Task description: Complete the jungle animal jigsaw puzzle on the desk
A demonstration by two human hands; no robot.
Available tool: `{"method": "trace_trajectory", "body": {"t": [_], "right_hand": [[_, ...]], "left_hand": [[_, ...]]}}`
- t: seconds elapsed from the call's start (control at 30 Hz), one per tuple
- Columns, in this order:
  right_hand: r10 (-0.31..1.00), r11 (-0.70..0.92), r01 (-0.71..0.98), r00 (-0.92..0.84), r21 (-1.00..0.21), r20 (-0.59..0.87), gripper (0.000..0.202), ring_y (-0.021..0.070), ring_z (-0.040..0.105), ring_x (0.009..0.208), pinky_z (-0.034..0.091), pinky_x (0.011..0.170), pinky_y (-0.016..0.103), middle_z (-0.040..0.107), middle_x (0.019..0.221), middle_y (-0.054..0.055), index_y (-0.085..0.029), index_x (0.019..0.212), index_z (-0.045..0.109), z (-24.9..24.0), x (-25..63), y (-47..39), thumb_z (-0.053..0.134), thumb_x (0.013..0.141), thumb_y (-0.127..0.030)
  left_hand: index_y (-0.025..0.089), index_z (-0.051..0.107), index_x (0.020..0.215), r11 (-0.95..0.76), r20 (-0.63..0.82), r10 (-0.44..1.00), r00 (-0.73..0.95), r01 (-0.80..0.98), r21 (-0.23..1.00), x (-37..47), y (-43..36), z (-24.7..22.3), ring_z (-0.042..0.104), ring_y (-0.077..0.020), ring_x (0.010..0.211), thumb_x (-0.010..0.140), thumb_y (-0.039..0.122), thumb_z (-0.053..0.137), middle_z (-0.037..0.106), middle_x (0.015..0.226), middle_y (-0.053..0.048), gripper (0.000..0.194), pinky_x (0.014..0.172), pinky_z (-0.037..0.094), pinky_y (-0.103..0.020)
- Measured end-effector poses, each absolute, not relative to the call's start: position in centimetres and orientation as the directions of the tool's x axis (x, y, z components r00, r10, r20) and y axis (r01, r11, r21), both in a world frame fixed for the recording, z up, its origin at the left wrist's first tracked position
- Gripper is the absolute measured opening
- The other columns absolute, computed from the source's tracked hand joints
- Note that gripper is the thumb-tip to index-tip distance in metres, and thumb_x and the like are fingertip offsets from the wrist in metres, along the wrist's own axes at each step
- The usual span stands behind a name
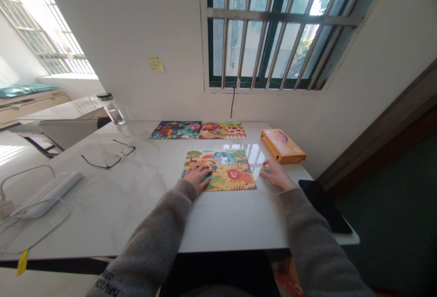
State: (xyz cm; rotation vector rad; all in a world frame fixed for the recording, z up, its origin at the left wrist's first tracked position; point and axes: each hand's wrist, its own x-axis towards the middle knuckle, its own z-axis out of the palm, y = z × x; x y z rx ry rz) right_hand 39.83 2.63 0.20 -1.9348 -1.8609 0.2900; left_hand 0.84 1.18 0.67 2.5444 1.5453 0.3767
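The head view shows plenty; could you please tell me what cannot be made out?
All in the head view:
Yellow square paper note: writing too small.
Small coloured piece at the right hand: shape hidden by fingers.
Colourful rectangular animal picture: part covered by the left hand.
Red object below the white table: cut off by bottom edge.

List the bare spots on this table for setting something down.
Widest: between the power strip, glasses and left sleeve. Another lies between both sleeves, from the lion puzzle to the table's near edge. A thin strip separates that puzzle from the back pictures. Crowded: the right side, with box, right hand and black slab.
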Motion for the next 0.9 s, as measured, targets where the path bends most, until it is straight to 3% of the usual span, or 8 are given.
{"method": "trace_trajectory", "body": {"t": [0.13,0.23,0.3,0.4,0.57,0.67,0.8,0.9], "right_hand": [[0.975,0.119,0.749,0.035,-0.652,0.219,0.024,0.0229,0.066,0.091,0.049,0.085,0.036,0.073,0.099,0.008,-0.021,0.099,0.071,0.7,39.4,2.8,0.057,0.081,-0.029],[0.966,0.192,0.632,0.013,-0.751,0.258,0.029,0.0205,0.064,0.076,0.05,0.072,0.033,0.071,0.081,0.006,-0.018,0.095,0.073,1.4,37.9,2.6,0.056,0.082,-0.039],[0.965,0.221,0.524,0.007,-0.823,0.263,0.033,0.0191,0.062,0.071,0.048,0.065,0.031,0.069,0.076,0.004,-0.018,0.093,0.072,1.9,36.1,2.2,0.059,0.08,-0.046],[0.969,0.242,0.354,-0.04,-0.903,0.244,0.031,0.0185,0.063,0.073,0.05,0.067,0.031,0.07,0.081,0.004,-0.018,0.09,0.069,2.3,32.6,1.3,0.064,0.078,-0.047],[0.955,0.279,0.214,-0.167,-0.936,0.246,0.029,0.0182,0.064,0.074,0.051,0.068,0.032,0.07,0.082,0.003,-0.02,0.088,0.067,2.1,27.7,0.2,0.069,0.079,-0.047],[0.951,0.279,0.153,-0.177,-0.948,0.252,0.031,0.0163,0.061,0.069,0.049,0.062,0.03,0.067,0.079,0.002,-0.021,0.091,0.065,1.8,26.3,-0.1,0.069,0.08,-0.049],[0.943,0.279,0.043,-0.203,-0.959,0.265,0.038,0.0134,0.058,0.062,0.048,0.058,0.028,0.058,0.074,-0.004,-0.022,0.113,0.059,1.6,25.6,-0.4,0.066,0.084,-0.045],[0.923,0.319,0.067,-0.25,-0.945,0.293,0.046,0.0121,0.054,0.061,0.046,0.058,0.027,0.054,0.074,-0.005,-0.022,0.128,0.053,1.4,25.3,-1.0,0.064,0.087,-0.039]], "left_hand": [[0.03,0.062,0.131,-0.471,0.148,0.882,0.447,0.843,0.259,1.0,1.1,1.0,0.048,-0.0312,0.127,0.094,0.037,0.054,0.059,0.14,-0.005,0.039,0.106,0.038,-0.051],[0.028,0.064,0.127,-0.49,0.185,0.872,0.454,0.82,0.295,1.3,1.0,1.3,0.052,-0.029,0.124,0.094,0.035,0.053,0.064,0.132,-0.006,0.036,0.106,0.039,-0.049],[0.026,0.066,0.123,-0.508,0.226,0.861,0.455,0.788,0.347,1.7,1.0,1.5,0.056,-0.0267,0.119,0.094,0.034,0.053,0.069,0.123,-0.006,0.032,0.105,0.041,-0.046],[0.024,0.069,0.116,-0.533,0.287,0.846,0.45,0.678,0.507,2.6,0.8,1.5,0.063,-0.0233,0.107,0.093,0.033,0.055,0.073,0.109,-0.005,0.028,0.099,0.046,-0.041],[0.022,0.068,0.114,-0.454,0.259,0.865,0.43,0.45,0.769,3.8,0.4,1.1,0.067,-0.0187,0.083,0.09,0.044,0.059,0.075,0.092,-0.003,0.033,0.082,0.052,-0.033],[0.019,0.068,0.105,-0.396,0.22,0.885,0.409,0.415,0.819,4.0,0.3,1.1,0.063,-0.0166,0.074,0.084,0.046,0.065,0.072,0.084,-0.002,0.034,0.074,0.051,-0.03],[0.018,0.064,0.082,-0.35,0.189,0.9,0.393,0.394,0.85,3.9,0.6,1.1,0.058,-0.0144,0.069,0.082,0.05,0.067,0.064,0.075,0.001,0.032,0.066,0.047,-0.026],[0.017,0.062,0.083,-0.277,0.179,0.924,0.337,0.271,0.922,3.7,1.2,0.9,0.058,-0.0138,0.068,0.079,0.053,0.07,0.063,0.073,0.001,0.037,0.065,0.048,-0.027]]}}
